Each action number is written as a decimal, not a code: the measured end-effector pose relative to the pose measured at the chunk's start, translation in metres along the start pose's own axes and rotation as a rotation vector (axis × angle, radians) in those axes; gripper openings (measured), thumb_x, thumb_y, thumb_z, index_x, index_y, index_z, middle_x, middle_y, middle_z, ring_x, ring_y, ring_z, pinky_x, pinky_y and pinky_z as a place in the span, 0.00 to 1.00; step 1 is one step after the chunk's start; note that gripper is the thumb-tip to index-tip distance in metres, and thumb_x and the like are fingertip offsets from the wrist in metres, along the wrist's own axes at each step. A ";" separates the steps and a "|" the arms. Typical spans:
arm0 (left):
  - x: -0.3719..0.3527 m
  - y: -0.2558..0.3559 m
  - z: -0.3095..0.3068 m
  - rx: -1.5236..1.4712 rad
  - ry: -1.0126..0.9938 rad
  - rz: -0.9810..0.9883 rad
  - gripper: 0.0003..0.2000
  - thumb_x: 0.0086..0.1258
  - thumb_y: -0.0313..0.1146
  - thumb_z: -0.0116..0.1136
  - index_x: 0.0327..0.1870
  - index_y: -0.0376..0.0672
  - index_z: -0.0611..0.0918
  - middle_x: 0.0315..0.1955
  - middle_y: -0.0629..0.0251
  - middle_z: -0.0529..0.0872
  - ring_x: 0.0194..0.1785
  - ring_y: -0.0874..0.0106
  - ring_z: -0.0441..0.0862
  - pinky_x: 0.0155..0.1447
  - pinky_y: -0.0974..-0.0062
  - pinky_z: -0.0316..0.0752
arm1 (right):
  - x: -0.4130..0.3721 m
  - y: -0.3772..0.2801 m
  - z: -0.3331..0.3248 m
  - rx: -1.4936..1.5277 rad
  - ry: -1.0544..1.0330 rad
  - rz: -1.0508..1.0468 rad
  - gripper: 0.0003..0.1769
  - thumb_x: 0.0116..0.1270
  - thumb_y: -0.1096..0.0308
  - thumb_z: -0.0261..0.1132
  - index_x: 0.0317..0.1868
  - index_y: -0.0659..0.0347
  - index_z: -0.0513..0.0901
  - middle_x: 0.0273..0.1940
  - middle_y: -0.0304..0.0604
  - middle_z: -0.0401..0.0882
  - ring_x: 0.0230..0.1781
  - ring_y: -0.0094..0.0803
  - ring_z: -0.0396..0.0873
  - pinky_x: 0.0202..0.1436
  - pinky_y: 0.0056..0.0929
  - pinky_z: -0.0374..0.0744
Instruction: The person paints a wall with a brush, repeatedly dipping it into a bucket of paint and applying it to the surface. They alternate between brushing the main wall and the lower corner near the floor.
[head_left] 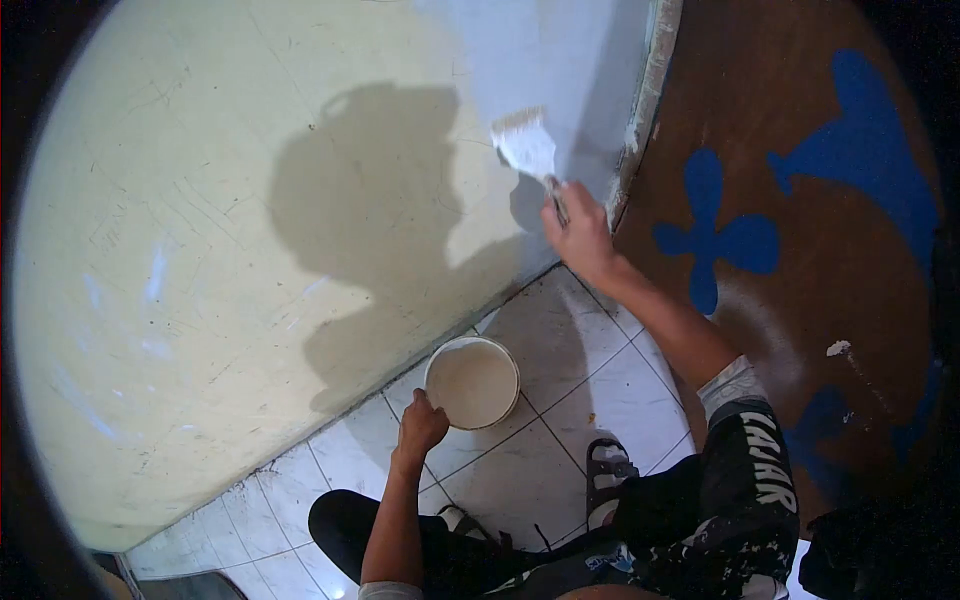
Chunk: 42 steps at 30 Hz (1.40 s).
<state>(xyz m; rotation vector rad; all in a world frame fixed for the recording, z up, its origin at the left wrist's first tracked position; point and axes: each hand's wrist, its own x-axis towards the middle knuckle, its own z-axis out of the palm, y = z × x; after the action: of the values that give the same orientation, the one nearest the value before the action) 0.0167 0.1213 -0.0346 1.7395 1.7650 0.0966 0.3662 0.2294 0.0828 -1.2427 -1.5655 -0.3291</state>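
My right hand [580, 232] is closed round the handle of a wide paintbrush [528, 145], its bristles pointing up and left near the wall. White paint coats the brush's broad head. Behind it, a whitish painted patch [510, 50] covers the upper right of the cream wall [200, 200]. Low over the floor, my left hand [422, 425] grips the rim of a round paint bucket [472, 382] at its lower left side. Pale beige paint shows inside the bucket.
A brown surface [740, 350] with blue flower and animal shapes stands on the right, beyond a pale edge strip [645, 100]. White floor tiles [500, 465] meet the wall along a dark, dirty joint. My sandalled foot [606, 470] is beside the bucket. Shadows fall across the wall.
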 end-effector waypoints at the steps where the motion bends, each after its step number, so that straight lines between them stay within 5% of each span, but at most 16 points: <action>1: -0.002 0.000 0.000 0.007 -0.003 -0.005 0.19 0.63 0.32 0.53 0.51 0.28 0.69 0.41 0.27 0.81 0.48 0.35 0.80 0.55 0.47 0.74 | -0.018 0.003 0.004 0.017 -0.062 0.049 0.12 0.61 0.73 0.64 0.44 0.68 0.78 0.38 0.60 0.79 0.35 0.59 0.80 0.38 0.45 0.79; 5: -0.004 -0.001 -0.001 -0.001 -0.013 0.017 0.20 0.64 0.33 0.54 0.50 0.26 0.68 0.41 0.27 0.81 0.48 0.35 0.80 0.55 0.48 0.74 | -0.076 0.023 0.010 -0.051 -0.232 0.099 0.17 0.63 0.69 0.62 0.51 0.65 0.75 0.33 0.60 0.79 0.34 0.58 0.80 0.36 0.52 0.78; 10: -0.001 -0.009 0.009 -0.001 -0.022 0.031 0.22 0.64 0.35 0.55 0.52 0.25 0.67 0.41 0.27 0.81 0.48 0.36 0.80 0.55 0.49 0.75 | -0.089 0.006 -0.008 -0.105 -0.737 0.420 0.20 0.62 0.69 0.63 0.54 0.67 0.76 0.32 0.61 0.81 0.38 0.58 0.81 0.41 0.52 0.79; 18: 0.003 -0.013 0.011 0.025 -0.030 0.053 0.24 0.63 0.35 0.56 0.53 0.24 0.66 0.41 0.27 0.81 0.47 0.37 0.81 0.54 0.49 0.76 | 0.061 -0.017 -0.054 -0.093 -0.527 0.406 0.15 0.60 0.68 0.67 0.47 0.61 0.83 0.37 0.58 0.84 0.42 0.53 0.83 0.48 0.45 0.80; 20: 0.003 -0.010 0.010 0.031 -0.032 0.054 0.24 0.63 0.35 0.56 0.53 0.23 0.66 0.41 0.27 0.81 0.47 0.37 0.81 0.54 0.49 0.76 | 0.077 -0.028 -0.066 -0.067 -0.353 0.283 0.18 0.58 0.67 0.68 0.49 0.64 0.83 0.34 0.59 0.83 0.34 0.48 0.84 0.41 0.41 0.79; 24: 0.004 -0.006 0.010 0.055 -0.010 0.048 0.24 0.63 0.34 0.56 0.52 0.23 0.65 0.40 0.27 0.81 0.47 0.37 0.81 0.53 0.49 0.77 | 0.109 -0.047 -0.091 -0.043 -0.397 0.366 0.16 0.59 0.66 0.68 0.47 0.63 0.83 0.36 0.58 0.84 0.39 0.53 0.83 0.45 0.42 0.80; 27: 0.008 -0.003 0.010 0.058 -0.032 0.021 0.24 0.63 0.34 0.56 0.52 0.23 0.65 0.40 0.28 0.81 0.47 0.37 0.81 0.54 0.49 0.76 | 0.124 -0.044 -0.103 -0.020 -0.146 0.227 0.18 0.59 0.65 0.68 0.48 0.62 0.81 0.34 0.57 0.83 0.37 0.52 0.84 0.42 0.41 0.80; 29: 0.007 0.000 0.009 0.079 -0.026 0.022 0.23 0.63 0.34 0.56 0.51 0.24 0.66 0.40 0.28 0.81 0.47 0.37 0.81 0.54 0.49 0.76 | 0.140 -0.058 -0.116 -0.056 0.027 0.078 0.22 0.60 0.64 0.69 0.52 0.66 0.80 0.31 0.49 0.85 0.33 0.23 0.81 0.37 0.31 0.79; 33: 0.007 0.000 0.005 0.106 -0.033 0.023 0.22 0.64 0.34 0.56 0.51 0.25 0.66 0.41 0.28 0.81 0.46 0.37 0.81 0.53 0.49 0.77 | 0.151 -0.077 -0.127 0.084 0.085 0.247 0.14 0.61 0.68 0.67 0.45 0.65 0.79 0.29 0.51 0.81 0.27 0.37 0.78 0.33 0.37 0.76; 35: 0.006 0.002 0.004 0.117 -0.041 0.009 0.23 0.64 0.34 0.56 0.51 0.25 0.66 0.41 0.28 0.81 0.46 0.37 0.81 0.53 0.48 0.76 | 0.127 -0.032 -0.092 -0.081 0.078 0.171 0.22 0.61 0.63 0.68 0.53 0.67 0.80 0.33 0.53 0.84 0.33 0.30 0.85 0.36 0.33 0.80; 39: 0.007 -0.001 0.005 0.064 -0.049 0.001 0.23 0.63 0.35 0.57 0.51 0.27 0.67 0.42 0.25 0.80 0.50 0.35 0.79 0.55 0.47 0.75 | 0.050 0.027 -0.028 -0.095 0.111 -0.083 0.12 0.62 0.70 0.65 0.44 0.66 0.79 0.33 0.57 0.79 0.31 0.56 0.81 0.33 0.47 0.79; 42: 0.006 0.000 0.004 0.108 -0.042 0.018 0.23 0.63 0.34 0.56 0.52 0.26 0.66 0.41 0.29 0.82 0.47 0.37 0.81 0.54 0.48 0.76 | 0.001 0.042 -0.004 -0.089 0.104 -0.082 0.11 0.61 0.71 0.65 0.44 0.66 0.79 0.33 0.56 0.78 0.29 0.55 0.80 0.31 0.49 0.78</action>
<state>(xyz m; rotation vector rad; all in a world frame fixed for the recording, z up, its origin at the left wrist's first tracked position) 0.0194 0.1255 -0.0400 1.8211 1.7524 -0.0284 0.4031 0.2448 0.0702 -1.2114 -1.5287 -0.5138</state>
